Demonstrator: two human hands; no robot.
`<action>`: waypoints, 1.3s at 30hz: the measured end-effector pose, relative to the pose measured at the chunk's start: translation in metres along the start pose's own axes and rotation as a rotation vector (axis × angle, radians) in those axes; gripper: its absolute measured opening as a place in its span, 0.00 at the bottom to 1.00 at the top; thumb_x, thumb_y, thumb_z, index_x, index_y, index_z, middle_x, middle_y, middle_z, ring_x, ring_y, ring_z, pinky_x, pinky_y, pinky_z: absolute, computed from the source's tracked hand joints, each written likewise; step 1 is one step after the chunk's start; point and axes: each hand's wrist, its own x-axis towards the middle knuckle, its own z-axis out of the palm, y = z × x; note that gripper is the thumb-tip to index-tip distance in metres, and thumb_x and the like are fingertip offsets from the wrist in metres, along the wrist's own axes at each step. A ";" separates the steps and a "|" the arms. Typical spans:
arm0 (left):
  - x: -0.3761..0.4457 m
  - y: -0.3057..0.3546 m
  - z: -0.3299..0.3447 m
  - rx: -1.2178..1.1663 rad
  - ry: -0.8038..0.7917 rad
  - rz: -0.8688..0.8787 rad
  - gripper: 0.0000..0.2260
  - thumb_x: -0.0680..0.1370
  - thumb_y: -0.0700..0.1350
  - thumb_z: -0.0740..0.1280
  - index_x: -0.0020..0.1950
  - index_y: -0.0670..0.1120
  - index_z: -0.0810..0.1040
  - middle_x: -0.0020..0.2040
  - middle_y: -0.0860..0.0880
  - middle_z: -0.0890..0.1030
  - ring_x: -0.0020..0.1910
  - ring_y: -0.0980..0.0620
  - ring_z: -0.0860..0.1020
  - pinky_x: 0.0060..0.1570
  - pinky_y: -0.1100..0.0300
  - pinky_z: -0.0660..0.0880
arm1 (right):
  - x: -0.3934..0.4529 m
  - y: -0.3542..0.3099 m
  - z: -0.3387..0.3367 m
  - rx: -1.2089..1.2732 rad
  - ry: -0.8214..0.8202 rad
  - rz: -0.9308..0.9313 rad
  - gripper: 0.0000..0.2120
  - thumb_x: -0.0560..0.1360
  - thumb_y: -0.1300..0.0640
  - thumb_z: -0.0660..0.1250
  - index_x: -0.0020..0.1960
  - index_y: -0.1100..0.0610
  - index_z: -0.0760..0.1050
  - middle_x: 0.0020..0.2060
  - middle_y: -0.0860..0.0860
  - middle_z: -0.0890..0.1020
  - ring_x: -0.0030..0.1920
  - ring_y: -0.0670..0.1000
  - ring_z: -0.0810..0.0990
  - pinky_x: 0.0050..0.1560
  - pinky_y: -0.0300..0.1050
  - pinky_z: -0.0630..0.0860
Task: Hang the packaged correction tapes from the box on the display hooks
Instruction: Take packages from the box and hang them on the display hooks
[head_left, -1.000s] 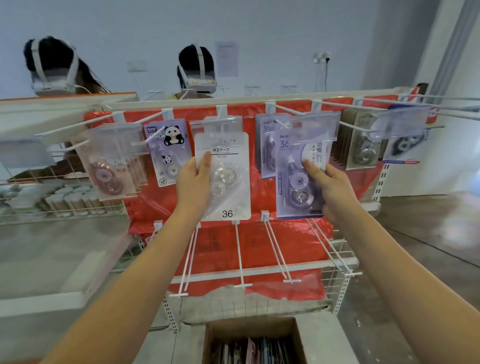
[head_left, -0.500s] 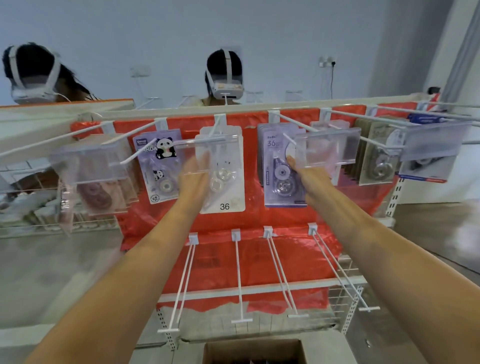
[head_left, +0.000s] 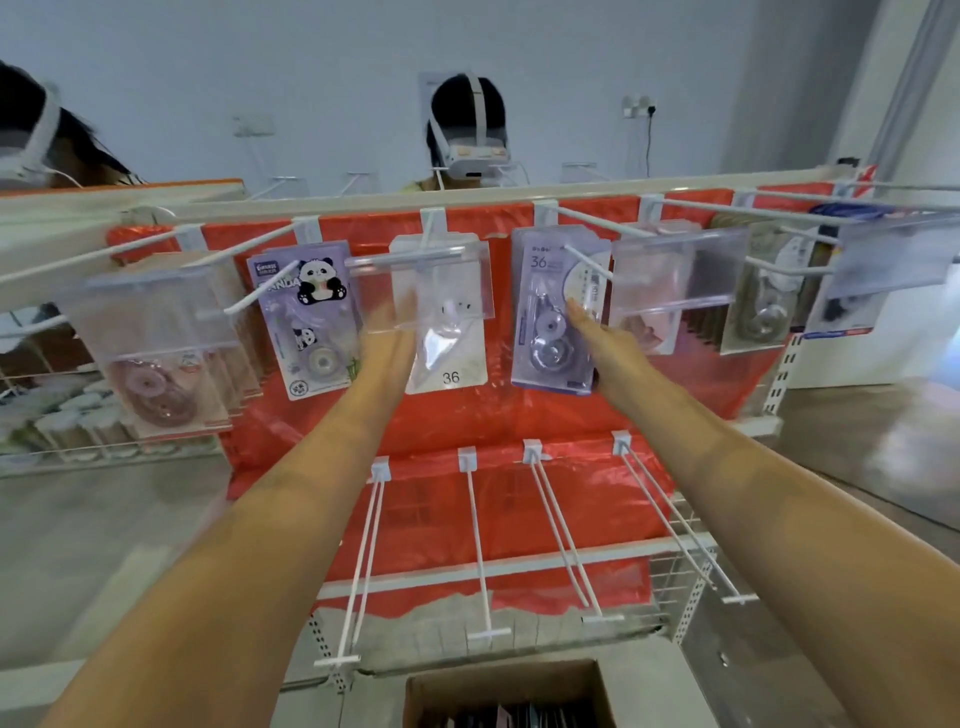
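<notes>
— What are the hands doing at the rack?

— Both arms are reaching up to the top row of hooks. The left hand is lying against the left edge of the white pack, the one showing "36" near its bottom. That hand is blurred, and the clear price tag holder is hanging in front of the fingers, so I cannot tell whether it is gripping the pack or only touching it.

— And the other one?

— The right hand is sitting at the right edge of the purple pack, with a finger lying straight across the front. Whether a thumb is pinching from behind, I cannot tell.

— Where are those packs?

— Both are hanging upright on the top row, against the red backing. The white one is hanging on the middle hook, the purple one on the next hook to its right, the two packs apart.

— Anything beside them?

— A panda pack is hanging just left of the white one, and a pinkish pack further left. More packs are filling the hooks to the right. The lower hooks are sticking out bare.

— And the box?

— The cardboard box is sitting open at the foot of the rack, below the hands, with packs standing inside. A person in a headset is standing behind the rack.
</notes>
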 end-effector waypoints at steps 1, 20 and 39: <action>0.002 0.001 0.003 -0.152 -0.044 0.014 0.13 0.83 0.47 0.53 0.45 0.46 0.73 0.41 0.50 0.74 0.46 0.45 0.73 0.45 0.56 0.69 | -0.005 0.005 -0.003 -0.022 -0.001 0.037 0.32 0.70 0.40 0.70 0.65 0.60 0.71 0.58 0.51 0.75 0.60 0.54 0.74 0.62 0.54 0.72; -0.113 -0.136 0.005 0.746 -0.393 0.236 0.11 0.81 0.43 0.57 0.58 0.41 0.75 0.56 0.39 0.79 0.57 0.38 0.76 0.53 0.52 0.70 | -0.098 0.107 -0.057 -0.986 -0.078 -0.001 0.09 0.77 0.59 0.62 0.52 0.58 0.80 0.47 0.60 0.81 0.51 0.57 0.78 0.49 0.44 0.71; -0.245 -0.389 0.086 0.870 -0.682 -0.074 0.12 0.82 0.46 0.55 0.58 0.43 0.74 0.52 0.42 0.80 0.50 0.43 0.77 0.47 0.54 0.72 | -0.161 0.392 -0.135 -1.009 -0.240 0.530 0.12 0.80 0.59 0.57 0.55 0.63 0.76 0.53 0.61 0.80 0.54 0.61 0.78 0.57 0.55 0.76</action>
